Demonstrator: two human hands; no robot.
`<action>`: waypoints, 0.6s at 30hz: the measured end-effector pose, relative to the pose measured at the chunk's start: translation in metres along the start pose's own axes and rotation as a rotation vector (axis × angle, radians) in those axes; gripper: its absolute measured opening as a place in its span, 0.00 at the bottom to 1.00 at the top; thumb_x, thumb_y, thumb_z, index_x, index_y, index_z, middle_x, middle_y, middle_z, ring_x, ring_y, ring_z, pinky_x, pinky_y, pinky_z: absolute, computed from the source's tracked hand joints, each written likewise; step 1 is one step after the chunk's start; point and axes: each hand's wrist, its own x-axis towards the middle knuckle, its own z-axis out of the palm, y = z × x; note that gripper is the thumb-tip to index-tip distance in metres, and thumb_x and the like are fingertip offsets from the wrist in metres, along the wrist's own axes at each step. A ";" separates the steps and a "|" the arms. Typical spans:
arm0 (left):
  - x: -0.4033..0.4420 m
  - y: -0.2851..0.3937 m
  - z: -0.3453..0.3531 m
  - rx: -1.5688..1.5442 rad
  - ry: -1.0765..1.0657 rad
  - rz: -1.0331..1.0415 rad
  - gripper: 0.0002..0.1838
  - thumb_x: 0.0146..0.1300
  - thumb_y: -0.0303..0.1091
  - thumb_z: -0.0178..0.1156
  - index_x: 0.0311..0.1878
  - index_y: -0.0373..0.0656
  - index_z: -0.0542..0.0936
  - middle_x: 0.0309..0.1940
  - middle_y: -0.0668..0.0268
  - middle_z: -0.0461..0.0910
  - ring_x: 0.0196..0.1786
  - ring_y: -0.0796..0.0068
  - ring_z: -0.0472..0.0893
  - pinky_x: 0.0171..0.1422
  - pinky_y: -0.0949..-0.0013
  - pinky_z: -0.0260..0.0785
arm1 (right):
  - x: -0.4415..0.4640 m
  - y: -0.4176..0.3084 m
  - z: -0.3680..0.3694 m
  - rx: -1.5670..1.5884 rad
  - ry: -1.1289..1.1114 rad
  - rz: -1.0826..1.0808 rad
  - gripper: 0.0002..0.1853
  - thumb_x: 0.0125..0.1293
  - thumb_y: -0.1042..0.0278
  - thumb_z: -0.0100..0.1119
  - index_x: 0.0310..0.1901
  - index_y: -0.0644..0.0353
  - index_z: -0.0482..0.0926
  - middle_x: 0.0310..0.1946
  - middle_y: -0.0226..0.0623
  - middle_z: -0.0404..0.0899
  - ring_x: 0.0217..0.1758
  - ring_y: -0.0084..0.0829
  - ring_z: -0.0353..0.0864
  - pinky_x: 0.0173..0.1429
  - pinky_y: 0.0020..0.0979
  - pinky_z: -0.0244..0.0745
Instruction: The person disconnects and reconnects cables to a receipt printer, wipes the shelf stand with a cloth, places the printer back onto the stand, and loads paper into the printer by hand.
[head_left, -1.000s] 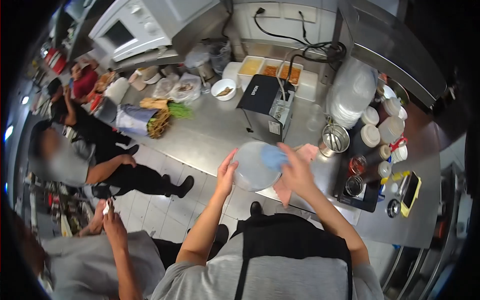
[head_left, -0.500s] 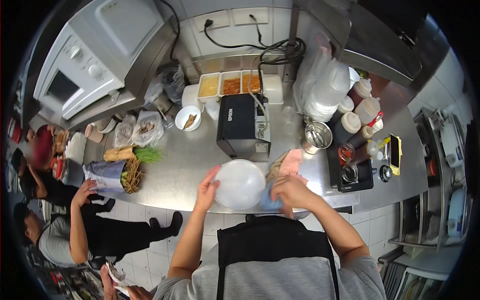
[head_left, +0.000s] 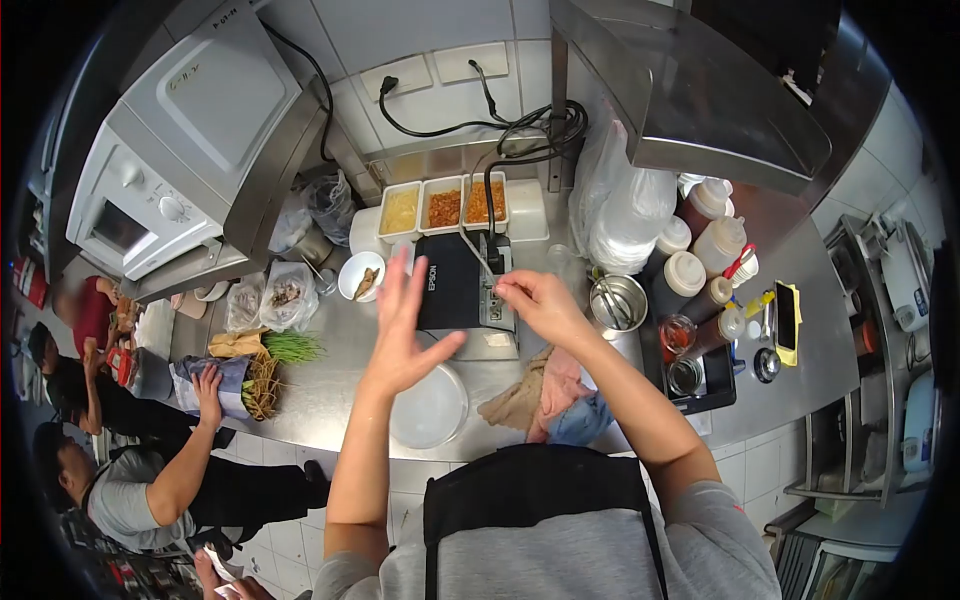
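Observation:
My left hand (head_left: 402,335) is raised with its fingers spread, in front of the left side of the black Epson printer (head_left: 447,285), and holds nothing. The fingertips of my right hand (head_left: 545,308) are pinched together at the printer's right side, by its ports and cables. What they hold, if anything, is too small to make out. Below my left hand, near the counter's front edge, lies a round whitish plastic dish or lid (head_left: 432,412). Beneath my right forearm are crumpled cloths: a brown one (head_left: 517,398), a pink one (head_left: 562,390) and a blue one (head_left: 583,418).
Food trays (head_left: 442,207) stand behind the printer. A small white bowl (head_left: 354,262) sits to its left. On the right are a metal pot (head_left: 630,292), squeeze bottles (head_left: 685,275) and a black tray (head_left: 712,392). A co-worker's hand (head_left: 207,393) rests on a wrapped bundle (head_left: 225,385).
My left hand has left the round dish and risen to the printer. My right hand has let go of the blue cloth and moved up to the printer's side. The dish now sits further left.

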 end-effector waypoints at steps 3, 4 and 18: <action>0.014 0.003 0.023 0.237 -0.078 0.004 0.51 0.44 0.56 0.71 0.70 0.43 0.62 0.73 0.57 0.53 0.76 0.51 0.51 0.74 0.39 0.41 | 0.008 -0.005 0.008 -0.015 0.017 -0.188 0.09 0.64 0.67 0.58 0.34 0.65 0.80 0.22 0.40 0.79 0.24 0.28 0.76 0.32 0.31 0.70; 0.016 0.003 0.023 0.241 -0.082 -0.005 0.51 0.44 0.55 0.72 0.69 0.42 0.63 0.73 0.58 0.54 0.75 0.52 0.51 0.74 0.39 0.41 | 0.011 -0.005 0.011 -0.023 0.038 -0.276 0.08 0.64 0.68 0.57 0.33 0.65 0.80 0.22 0.40 0.78 0.24 0.28 0.76 0.32 0.31 0.70; 0.020 0.002 0.021 0.223 -0.120 -0.029 0.52 0.37 0.53 0.75 0.69 0.46 0.65 0.72 0.62 0.57 0.75 0.54 0.55 0.74 0.39 0.41 | 0.030 0.022 -0.028 -0.133 -0.539 -0.219 0.13 0.57 0.74 0.64 0.45 0.62 0.81 0.24 0.35 0.72 0.25 0.25 0.70 0.33 0.28 0.66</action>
